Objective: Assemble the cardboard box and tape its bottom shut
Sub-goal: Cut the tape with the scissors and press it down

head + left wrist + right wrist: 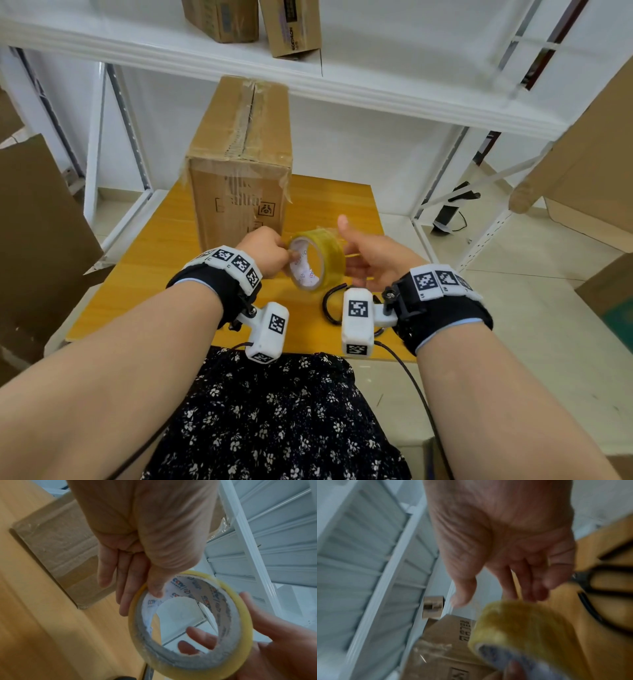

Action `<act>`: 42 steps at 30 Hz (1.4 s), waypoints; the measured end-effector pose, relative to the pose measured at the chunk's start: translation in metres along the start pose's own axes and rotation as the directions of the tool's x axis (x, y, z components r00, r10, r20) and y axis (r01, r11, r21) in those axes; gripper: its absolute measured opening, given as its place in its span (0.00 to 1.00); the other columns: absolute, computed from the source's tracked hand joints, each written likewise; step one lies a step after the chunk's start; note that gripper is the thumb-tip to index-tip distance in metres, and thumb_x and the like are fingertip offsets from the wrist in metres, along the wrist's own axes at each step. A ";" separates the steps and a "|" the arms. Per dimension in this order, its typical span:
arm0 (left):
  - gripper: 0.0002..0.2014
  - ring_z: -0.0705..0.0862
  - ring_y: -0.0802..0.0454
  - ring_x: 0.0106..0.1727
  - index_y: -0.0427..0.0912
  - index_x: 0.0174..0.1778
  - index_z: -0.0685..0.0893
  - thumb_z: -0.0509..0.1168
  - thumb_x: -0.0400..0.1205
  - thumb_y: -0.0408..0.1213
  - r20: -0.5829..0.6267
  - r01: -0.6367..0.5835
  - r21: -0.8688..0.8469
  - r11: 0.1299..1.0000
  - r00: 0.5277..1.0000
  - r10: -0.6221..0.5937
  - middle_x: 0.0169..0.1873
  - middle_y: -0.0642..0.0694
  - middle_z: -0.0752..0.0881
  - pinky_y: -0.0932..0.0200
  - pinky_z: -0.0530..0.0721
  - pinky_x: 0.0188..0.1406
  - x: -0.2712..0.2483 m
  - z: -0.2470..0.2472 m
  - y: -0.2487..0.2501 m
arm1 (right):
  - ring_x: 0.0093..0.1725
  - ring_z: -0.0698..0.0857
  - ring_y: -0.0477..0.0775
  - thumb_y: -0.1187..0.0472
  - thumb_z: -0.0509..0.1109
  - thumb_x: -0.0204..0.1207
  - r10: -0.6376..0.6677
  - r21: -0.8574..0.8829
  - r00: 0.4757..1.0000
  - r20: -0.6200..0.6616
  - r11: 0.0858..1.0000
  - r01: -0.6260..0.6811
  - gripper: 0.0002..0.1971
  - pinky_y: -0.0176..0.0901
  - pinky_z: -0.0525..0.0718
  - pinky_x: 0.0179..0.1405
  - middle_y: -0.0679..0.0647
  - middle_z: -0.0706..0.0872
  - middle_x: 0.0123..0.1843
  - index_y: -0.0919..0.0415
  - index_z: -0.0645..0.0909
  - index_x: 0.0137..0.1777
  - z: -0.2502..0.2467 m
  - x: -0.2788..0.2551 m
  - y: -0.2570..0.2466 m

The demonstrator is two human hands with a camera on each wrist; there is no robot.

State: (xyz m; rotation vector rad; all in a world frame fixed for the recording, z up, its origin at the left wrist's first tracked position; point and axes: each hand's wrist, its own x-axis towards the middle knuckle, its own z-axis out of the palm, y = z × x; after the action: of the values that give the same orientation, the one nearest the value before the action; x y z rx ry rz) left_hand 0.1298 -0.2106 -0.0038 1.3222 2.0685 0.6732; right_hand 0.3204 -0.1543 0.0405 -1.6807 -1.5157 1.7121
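A tall cardboard box (pixel 239 192) stands on the wooden table (pixel 137 267), its upper flaps folded in and covered with clear tape along the seam. In front of it my left hand (pixel 286 251) pinches a roll of yellowish clear tape (pixel 330 255), thumb inside the printed core (pixel 214 595) and fingers on the outside. My right hand (pixel 346 246) is at the roll's right side, thumb raised and apart, fingers relaxed against the outer band (pixel 522 626). Whether it holds a tape end I cannot tell. The box (pixel 60 555) is beyond both hands.
Black-handled scissors (pixel 330 305) lie on the table under my right wrist. White metal shelving (pixel 376 85) rises behind the table, with small boxes (pixel 294 27) on its shelf. Flat cardboard leans at the left (pixel 41 222) and right (pixel 589 154).
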 end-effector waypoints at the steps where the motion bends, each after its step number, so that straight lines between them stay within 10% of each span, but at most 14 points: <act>1: 0.25 0.71 0.48 0.23 0.41 0.21 0.70 0.70 0.80 0.47 0.005 0.006 -0.015 1.000 1.000 -0.006 0.19 0.45 0.70 0.60 0.67 0.24 0.000 0.000 0.002 | 0.48 0.90 0.53 0.32 0.75 0.66 0.000 0.012 0.997 0.082 1.000 -0.001 0.33 0.45 0.85 0.40 0.56 0.93 0.53 0.61 0.86 0.57 0.001 -0.001 0.003; 5: 0.21 0.79 0.46 0.30 0.39 0.26 0.78 0.69 0.81 0.49 0.054 0.017 -0.050 0.999 0.998 -0.014 0.23 0.46 0.79 0.57 0.76 0.32 0.004 0.004 0.002 | 0.47 0.87 0.50 0.49 0.80 0.74 -0.106 0.007 0.986 0.130 0.994 0.106 0.16 0.39 0.83 0.33 0.54 0.92 0.54 0.59 0.88 0.55 0.006 0.004 0.009; 9: 0.21 0.88 0.44 0.54 0.36 0.63 0.84 0.73 0.78 0.45 0.139 0.048 -0.148 0.988 0.990 -0.027 0.51 0.41 0.90 0.45 0.86 0.59 0.004 0.002 -0.002 | 0.46 0.86 0.51 0.54 0.79 0.77 -0.234 -0.373 0.972 -0.030 0.905 0.206 0.10 0.46 0.83 0.45 0.53 0.90 0.49 0.57 0.86 0.53 0.007 0.005 0.006; 15: 0.04 0.90 0.51 0.51 0.43 0.51 0.86 0.69 0.82 0.36 0.189 0.037 -0.261 0.965 0.982 0.013 0.43 0.44 0.92 0.45 0.87 0.57 -0.004 -0.012 0.002 | 0.72 0.82 0.60 0.66 0.64 0.86 -0.172 -0.827 0.985 -0.021 0.557 0.080 0.24 0.49 0.82 0.67 0.57 0.78 0.79 0.54 0.74 0.82 0.010 0.021 0.030; 21: 0.10 0.90 0.54 0.48 0.39 0.58 0.86 0.67 0.84 0.36 0.146 -0.035 -0.266 0.963 0.986 0.076 0.41 0.46 0.92 0.55 0.88 0.51 -0.010 -0.028 0.005 | 0.64 0.86 0.61 0.63 0.64 0.86 -0.227 -0.715 0.969 -0.099 0.693 0.089 0.14 0.51 0.85 0.65 0.61 0.88 0.65 0.63 0.86 0.67 0.020 0.022 0.029; 28: 0.09 0.92 0.50 0.41 0.36 0.49 0.88 0.65 0.84 0.37 0.087 0.084 -0.198 0.977 0.994 -0.068 0.35 0.43 0.92 0.51 0.90 0.50 -0.024 -0.067 -0.010 | 0.46 0.89 0.50 0.62 0.70 0.84 -0.566 -0.272 0.787 -0.246 0.820 0.504 0.09 0.43 0.86 0.42 0.49 0.91 0.47 0.48 0.84 0.43 0.039 0.004 -0.030; 32: 0.11 0.81 0.52 0.16 0.32 0.37 0.86 0.63 0.82 0.30 -0.005 0.261 -0.208 0.943 0.964 -0.268 0.24 0.40 0.86 0.67 0.74 0.15 -0.032 -0.089 -0.027 | 0.44 0.88 0.49 0.63 0.69 0.84 -0.623 -0.178 0.727 -0.290 0.781 0.599 0.10 0.42 0.87 0.46 0.48 0.91 0.47 0.47 0.84 0.44 0.055 0.001 -0.056; 34: 0.15 0.82 0.44 0.25 0.37 0.26 0.83 0.62 0.79 0.28 -0.104 0.290 -0.234 0.928 0.941 -0.321 0.23 0.39 0.83 0.59 0.81 0.23 -0.031 -0.101 -0.036 | 0.48 0.87 0.47 0.62 0.69 0.84 -0.626 -0.137 0.729 -0.276 0.777 0.615 0.09 0.42 0.86 0.51 0.47 0.90 0.49 0.46 0.85 0.48 0.062 0.001 -0.062; 38: 0.09 0.83 0.38 0.40 0.34 0.43 0.82 0.58 0.79 0.35 -0.486 0.206 -0.203 0.957 0.828 -0.281 0.40 0.37 0.85 0.50 0.82 0.40 -0.034 -0.119 -0.044 | 0.58 0.87 0.47 0.56 0.66 0.86 -0.640 -0.094 0.724 -0.257 0.762 0.641 0.05 0.46 0.84 0.63 0.45 0.88 0.57 0.45 0.82 0.56 0.076 -0.004 -0.072; 42: 0.09 0.85 0.44 0.48 0.46 0.53 0.82 0.58 0.83 0.39 -0.669 -0.128 -0.368 0.921 0.724 -0.166 0.45 0.47 0.86 0.49 0.85 0.49 -0.026 -0.121 -0.048 | 0.58 0.86 0.47 0.54 0.65 0.86 -0.661 -0.107 0.709 -0.246 0.746 0.658 0.06 0.51 0.84 0.68 0.43 0.87 0.57 0.45 0.82 0.58 0.081 -0.012 -0.082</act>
State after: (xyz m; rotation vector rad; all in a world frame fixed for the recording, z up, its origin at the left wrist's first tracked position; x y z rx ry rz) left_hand 0.0228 -0.2646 0.0534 0.8682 2.2996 1.6899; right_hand 0.2181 -0.1686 0.0931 -1.0886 -1.7029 1.0400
